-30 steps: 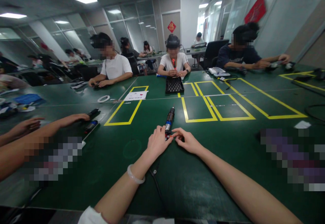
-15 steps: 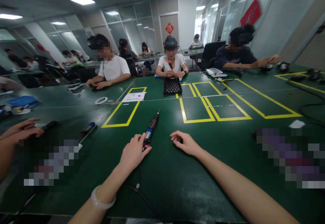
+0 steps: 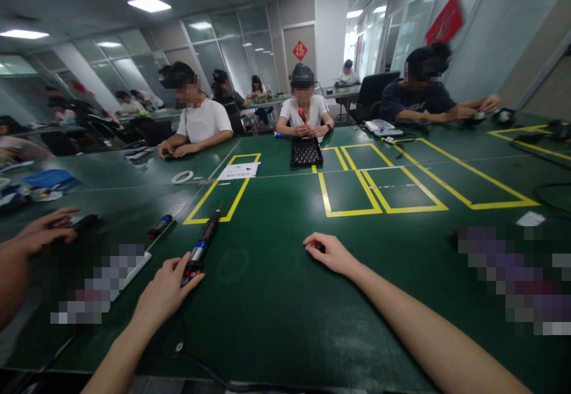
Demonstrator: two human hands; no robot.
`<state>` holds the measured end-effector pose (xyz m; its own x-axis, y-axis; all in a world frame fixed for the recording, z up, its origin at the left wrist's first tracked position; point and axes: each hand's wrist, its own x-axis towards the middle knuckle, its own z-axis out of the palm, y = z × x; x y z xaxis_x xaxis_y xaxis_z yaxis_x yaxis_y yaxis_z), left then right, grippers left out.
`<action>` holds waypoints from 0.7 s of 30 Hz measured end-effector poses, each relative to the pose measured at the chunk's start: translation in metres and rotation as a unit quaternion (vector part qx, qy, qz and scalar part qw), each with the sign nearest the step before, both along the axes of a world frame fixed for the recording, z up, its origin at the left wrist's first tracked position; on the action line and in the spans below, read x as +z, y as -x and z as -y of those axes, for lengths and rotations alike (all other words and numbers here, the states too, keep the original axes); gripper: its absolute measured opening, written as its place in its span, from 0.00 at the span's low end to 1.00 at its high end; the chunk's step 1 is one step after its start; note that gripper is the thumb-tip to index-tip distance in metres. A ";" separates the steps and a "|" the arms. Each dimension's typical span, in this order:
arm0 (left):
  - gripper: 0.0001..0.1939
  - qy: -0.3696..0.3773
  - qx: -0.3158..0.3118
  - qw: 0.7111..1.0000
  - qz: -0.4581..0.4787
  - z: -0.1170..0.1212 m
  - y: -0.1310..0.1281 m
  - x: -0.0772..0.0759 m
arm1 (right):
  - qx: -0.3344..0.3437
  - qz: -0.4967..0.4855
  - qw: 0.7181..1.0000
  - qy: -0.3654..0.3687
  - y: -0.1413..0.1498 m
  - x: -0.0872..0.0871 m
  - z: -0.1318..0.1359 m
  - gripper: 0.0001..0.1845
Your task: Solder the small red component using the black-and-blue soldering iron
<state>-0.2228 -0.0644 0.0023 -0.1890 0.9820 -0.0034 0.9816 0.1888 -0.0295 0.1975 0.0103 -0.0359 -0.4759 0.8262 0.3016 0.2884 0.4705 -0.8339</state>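
My left hand point(image 3: 165, 290) is closed around the back end of an electric screwdriver point(image 3: 203, 244), fingers on its left side and thumb on its right. The tool has a dark body with a blue and silver band; its thin bit points away from me, close to a yellow tape outline point(image 3: 207, 221). A dark cord point(image 3: 196, 359) trails from it toward the table's front edge. My right hand point(image 3: 329, 253) rests on the green table point(image 3: 276, 310) with loosely curled fingers, thumb apart, holding nothing.
A blue-banded cylindrical tool point(image 3: 160, 226) lies left of the screwdriver. A co-worker's hands point(image 3: 49, 227) are at the far left. Across the table, a person holds a red-tipped tool point(image 3: 302, 114) behind a black tray point(image 3: 306, 153). Blurred-out objects point(image 3: 495, 269) lie at right.
My left hand has moved left and slightly toward me, carrying the electric screwdriver with it. My right hand stays in nearly the same place.
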 end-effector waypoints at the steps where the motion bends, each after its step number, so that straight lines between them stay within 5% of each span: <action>1: 0.41 0.002 0.007 1.000 0.003 0.002 0.005 0.001 | -0.001 0.002 1.000 0.000 0.000 0.001 0.000 0.09; 6: 0.39 -0.051 -0.009 0.998 -0.023 0.011 0.003 0.008 | -0.003 0.005 1.000 -0.002 0.000 0.001 0.001 0.08; 10: 0.28 -0.109 -0.070 0.988 -0.081 0.015 -0.012 0.010 | -0.003 0.005 1.000 -0.003 0.001 0.000 0.000 0.08; 14: 0.18 -0.104 -0.075 0.984 -0.123 0.016 -0.017 0.007 | 0.000 0.005 1.000 -0.003 0.001 0.000 0.000 0.09; 21: 0.20 -0.097 -0.090 0.986 -0.103 0.009 -0.032 0.024 | -0.002 0.012 1.000 -0.009 0.001 -0.002 -0.001 0.09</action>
<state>-0.1910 -0.0737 0.0260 0.0116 0.9781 0.2077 0.9767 0.0335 -0.2119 0.1961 0.0112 -0.0380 -0.4796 0.8230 0.3043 0.3111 0.4838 -0.8180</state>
